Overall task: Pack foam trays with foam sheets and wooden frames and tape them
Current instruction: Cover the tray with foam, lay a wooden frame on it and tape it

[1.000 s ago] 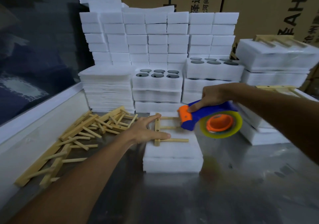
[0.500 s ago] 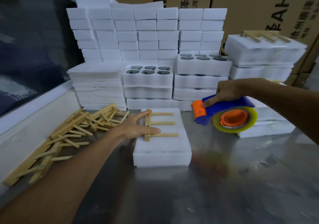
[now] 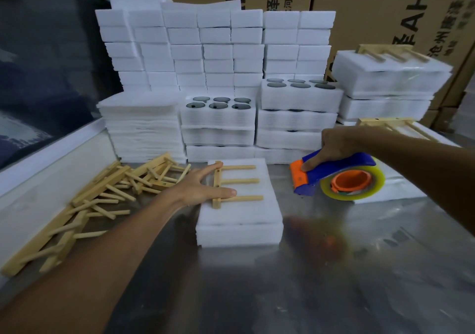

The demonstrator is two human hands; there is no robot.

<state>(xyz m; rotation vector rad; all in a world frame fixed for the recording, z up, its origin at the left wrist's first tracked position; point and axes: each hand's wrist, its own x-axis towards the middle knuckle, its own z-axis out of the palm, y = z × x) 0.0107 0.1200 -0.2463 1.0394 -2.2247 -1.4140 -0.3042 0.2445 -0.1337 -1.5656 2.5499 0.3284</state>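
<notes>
Steadying the wooden frame (image 3: 232, 182) on the foam tray (image 3: 239, 220) with flat, open fingers (image 3: 223, 192), the left hand (image 3: 199, 187) awaited taping, which required the right hand (image 3: 334, 144), gripping the tape dispenser (image 3: 336, 175), to cross over.

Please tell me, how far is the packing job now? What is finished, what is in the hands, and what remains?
Done: wrapped white foam packs stacked at right. In hand: left hand presses a wooden comb-shaped frame onto the white foam tray stack; right hand holds the blue-and-orange tape dispenser beside it. Left: taping this stack; loose wooden frames and unpacked foam trays wait.
</notes>
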